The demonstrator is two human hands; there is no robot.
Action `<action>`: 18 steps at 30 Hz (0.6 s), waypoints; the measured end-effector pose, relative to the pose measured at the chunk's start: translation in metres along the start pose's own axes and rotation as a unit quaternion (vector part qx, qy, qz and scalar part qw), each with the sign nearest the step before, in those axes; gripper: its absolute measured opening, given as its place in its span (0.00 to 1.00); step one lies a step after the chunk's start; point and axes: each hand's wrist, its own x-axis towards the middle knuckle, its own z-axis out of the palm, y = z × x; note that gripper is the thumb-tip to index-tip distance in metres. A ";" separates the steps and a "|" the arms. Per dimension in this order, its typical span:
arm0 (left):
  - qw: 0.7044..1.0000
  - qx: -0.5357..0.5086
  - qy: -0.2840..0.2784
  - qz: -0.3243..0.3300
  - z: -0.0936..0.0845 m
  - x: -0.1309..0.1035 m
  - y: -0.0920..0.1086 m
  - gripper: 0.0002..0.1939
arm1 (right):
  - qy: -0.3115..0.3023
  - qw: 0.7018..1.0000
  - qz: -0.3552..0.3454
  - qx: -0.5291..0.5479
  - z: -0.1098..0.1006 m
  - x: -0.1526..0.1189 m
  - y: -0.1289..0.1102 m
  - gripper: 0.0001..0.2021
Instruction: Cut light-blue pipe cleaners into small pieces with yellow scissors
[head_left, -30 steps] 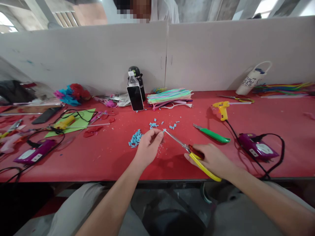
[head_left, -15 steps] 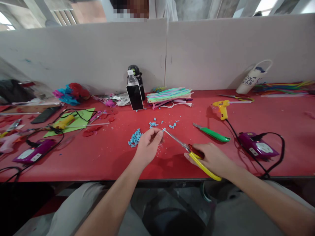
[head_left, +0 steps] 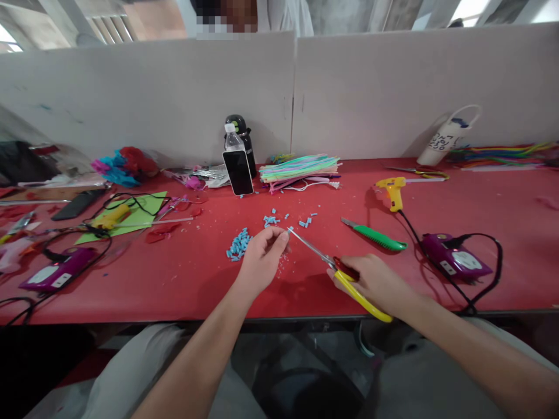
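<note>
My left hand (head_left: pixel 265 253) pinches a tiny light-blue piece (head_left: pixel 290 229) between thumb and fingertips. My right hand (head_left: pixel 367 279) grips a pair of scissors (head_left: pixel 351 286) with one yellow and one red handle. The tips of the blades (head_left: pixel 312 247) meet the blue piece at my left fingertips. Left of my left hand lies a pile of small blue cut pieces (head_left: pixel 238 244). Smaller clusters of blue pieces (head_left: pixel 271 220) are scattered just beyond my fingers. A green utility knife (head_left: pixel 379 237) rests beyond my right hand.
A yellow glue gun (head_left: pixel 393 192) and a purple power box (head_left: pixel 456 259) with a cable stand at right. Behind are a bundle of pastel pipe cleaners (head_left: pixel 301 170) and a phone (head_left: pixel 238 173) leaning on bottles. Another glue gun (head_left: pixel 113 216) lies left. A white partition (head_left: pixel 174 99) closes the back.
Hardly anything differs. Both hands keep their places, with the scissors' blade tips still at the blue piece; the whole view has shifted very slightly.
</note>
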 end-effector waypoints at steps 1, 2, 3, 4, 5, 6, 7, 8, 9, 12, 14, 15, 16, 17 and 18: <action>1.000 -0.002 0.000 0.000 0.000 0.000 0.000 0.12 | -0.001 1.000 0.002 0.000 0.001 0.000 0.001 0.20; 1.000 -0.004 -0.001 -0.001 0.000 0.000 0.000 0.12 | -0.002 1.000 0.005 -0.001 0.001 0.000 0.001 0.20; 1.000 -0.005 -0.003 -0.003 0.000 0.000 0.000 0.13 | -0.001 1.000 0.008 -0.003 0.002 0.000 0.002 0.19; 1.000 -0.007 -0.004 -0.004 0.000 0.000 -0.001 0.13 | 0.000 1.000 0.011 -0.007 0.003 0.000 0.003 0.19; 1.000 -0.007 -0.005 -0.006 0.000 0.001 -0.001 0.13 | 0.002 1.000 0.013 -0.012 0.004 0.000 0.005 0.18; 1.000 -0.006 -0.004 -0.008 0.000 0.001 -0.001 0.13 | 0.005 1.000 0.015 -0.018 0.006 0.000 0.005 0.17; 1.000 -0.005 -0.003 -0.008 0.000 0.001 -0.002 0.13 | 0.007 1.000 0.017 -0.022 0.007 0.000 0.006 0.17; 1.000 -0.005 -0.002 -0.008 0.000 0.001 -0.002 0.13 | 0.009 0.999 0.019 -0.026 0.007 0.001 0.007 0.17; 1.000 -0.005 -0.001 -0.008 0.000 0.002 -0.002 0.13 | 0.011 0.999 0.020 -0.027 0.008 0.001 0.007 0.18; 1.000 -0.003 0.000 -0.009 0.000 0.001 -0.001 0.13 | 0.014 0.999 0.027 -0.026 0.008 0.001 0.006 0.20; 1.000 -0.003 -0.001 -0.010 0.000 0.001 -0.001 0.13 | 0.015 0.999 0.030 -0.023 0.006 0.001 0.004 0.23; 1.000 -0.004 -0.001 -0.011 0.000 0.001 0.000 0.13 | 0.017 0.999 0.031 -0.022 0.005 0.001 0.003 0.24; 1.000 -0.006 -0.002 -0.012 0.000 0.001 0.000 0.12 | 0.018 0.999 0.032 -0.021 0.005 0.001 0.001 0.25; 1.000 -0.008 -0.003 -0.013 0.000 0.001 0.000 0.12 | 0.020 0.999 0.033 -0.020 0.004 0.001 0.000 0.25; 1.000 -0.010 -0.003 -0.013 -0.001 0.001 -0.001 0.12 | 0.021 0.999 0.034 -0.019 0.003 0.001 -0.002 0.25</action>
